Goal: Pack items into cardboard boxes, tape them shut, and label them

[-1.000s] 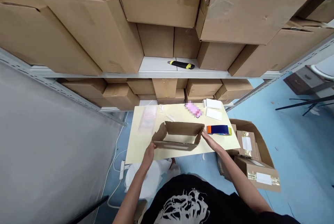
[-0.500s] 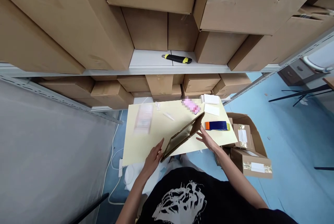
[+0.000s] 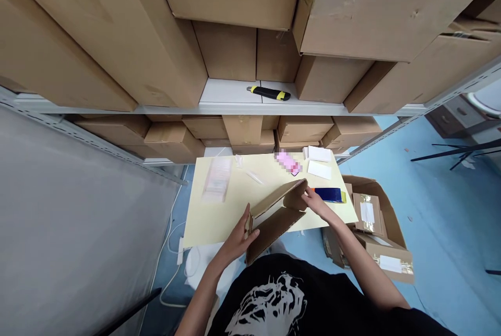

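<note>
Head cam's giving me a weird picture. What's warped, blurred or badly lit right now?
Head view: the wide lens splays the steel shelf rail and stretches the overhead cardboard boxes toward the edges; the pink item is pixelated; the pale packet is smeared and unreadable; light is soft and even, no harsh glare; the left hand and right hand on the cardboard carton look fairly sharp.
</note>
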Tool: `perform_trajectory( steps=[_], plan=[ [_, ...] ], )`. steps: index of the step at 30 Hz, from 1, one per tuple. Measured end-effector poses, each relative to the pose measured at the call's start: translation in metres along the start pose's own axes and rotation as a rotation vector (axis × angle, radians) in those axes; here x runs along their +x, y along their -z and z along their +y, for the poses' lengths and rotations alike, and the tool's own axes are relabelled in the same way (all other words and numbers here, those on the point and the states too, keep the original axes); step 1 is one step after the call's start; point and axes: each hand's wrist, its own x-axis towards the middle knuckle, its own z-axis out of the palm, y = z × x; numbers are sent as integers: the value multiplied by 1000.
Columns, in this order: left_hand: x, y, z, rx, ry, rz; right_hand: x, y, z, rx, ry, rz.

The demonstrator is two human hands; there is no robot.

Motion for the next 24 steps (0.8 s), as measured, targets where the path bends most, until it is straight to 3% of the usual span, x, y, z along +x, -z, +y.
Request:
perform_trajectory(
  steps=[6,11,16,20,24],
  plan=[
    [11,14,-8,142,-30,117,-19,-5,0,-215,95,-88],
    [36,34,-7,146,-29,352,-33,-9,6,-398,194,-201],
    [57,11,2,302,-106,551,-39,-20,10,-388,110,-201],
    [64,-3,0,472,-37,562,-47,-26,-3,-379,3,-287],
    [63,10,-18,494,-146,454,-48,-13,-12,-260,0,-373]
  ],
)
